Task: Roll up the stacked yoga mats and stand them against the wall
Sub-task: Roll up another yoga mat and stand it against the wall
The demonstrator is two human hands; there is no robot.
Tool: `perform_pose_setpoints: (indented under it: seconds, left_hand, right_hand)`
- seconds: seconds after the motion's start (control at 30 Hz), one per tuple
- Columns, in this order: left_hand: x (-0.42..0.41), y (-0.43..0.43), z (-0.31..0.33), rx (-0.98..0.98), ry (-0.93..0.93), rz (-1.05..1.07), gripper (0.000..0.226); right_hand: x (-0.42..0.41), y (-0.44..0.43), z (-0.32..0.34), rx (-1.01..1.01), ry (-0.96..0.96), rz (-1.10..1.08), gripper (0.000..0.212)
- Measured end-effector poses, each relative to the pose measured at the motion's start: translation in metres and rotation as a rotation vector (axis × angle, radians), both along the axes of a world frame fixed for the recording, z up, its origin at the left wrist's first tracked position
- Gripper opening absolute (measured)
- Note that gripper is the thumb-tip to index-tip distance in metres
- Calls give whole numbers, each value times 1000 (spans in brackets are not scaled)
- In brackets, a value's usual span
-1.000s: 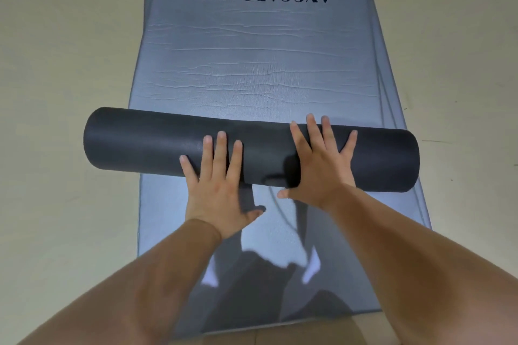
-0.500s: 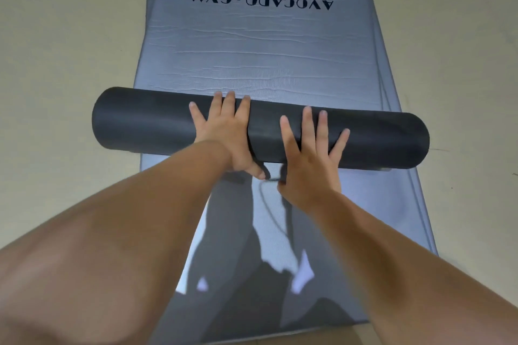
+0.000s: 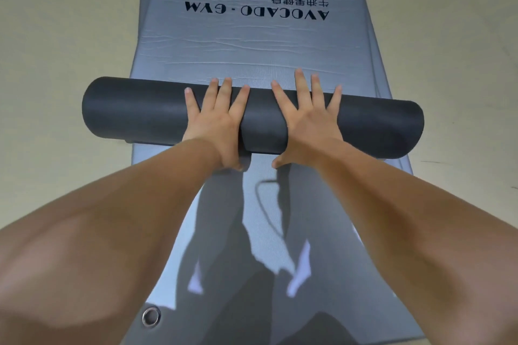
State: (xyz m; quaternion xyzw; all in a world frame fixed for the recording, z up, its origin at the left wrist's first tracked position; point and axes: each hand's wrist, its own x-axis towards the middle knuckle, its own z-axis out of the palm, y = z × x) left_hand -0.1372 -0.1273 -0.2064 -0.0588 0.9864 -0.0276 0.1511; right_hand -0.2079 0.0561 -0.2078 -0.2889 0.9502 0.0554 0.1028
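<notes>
A dark grey roll of mat point(image 3: 134, 110) lies crosswise over the stack of flat grey yoga mats point(image 3: 252, 45). The unrolled stretch beyond it carries black "AVOCADO · GYM" lettering, upside down to me. My left hand point(image 3: 215, 123) presses flat on the roll left of centre, fingers straight and spread over its top. My right hand point(image 3: 308, 117) presses flat just right of centre, fingertips reaching past the roll's far edge. The flat mat underneath point(image 3: 246, 232) runs back toward me between my forearms.
Beige floor point(image 3: 64, 36) lies on both sides of the mats. A metal eyelet point(image 3: 150, 316) sits at the near left corner of a flat mat. Edges of lower mats show along the right side point(image 3: 378, 45). No wall is in view.
The roll has travelled farther away from me along the mat, toward the lettering. Both hands went with it, moving from its near side to flat on top.
</notes>
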Motion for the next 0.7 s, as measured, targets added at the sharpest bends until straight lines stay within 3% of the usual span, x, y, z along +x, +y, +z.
perform_pose_setpoints:
  seconds: [0.13, 0.27, 0.5, 0.7]
  left_hand:
    - [-13, 0, -5, -38, 23, 15, 145]
    - [-17, 0, -16, -89, 81, 23, 134]
    - [-35, -10, -6, 9, 68, 5, 126]
    - [-15, -6, -6, 28, 117, -23, 106]
  right_hand:
    - [2, 16, -22, 39, 182, 212, 143]
    - [10, 3, -30, 93, 162, 36, 130]
    - [-10, -4, -10, 142, 74, 54, 129]
    - [6, 4, -5, 127, 80, 69, 119]
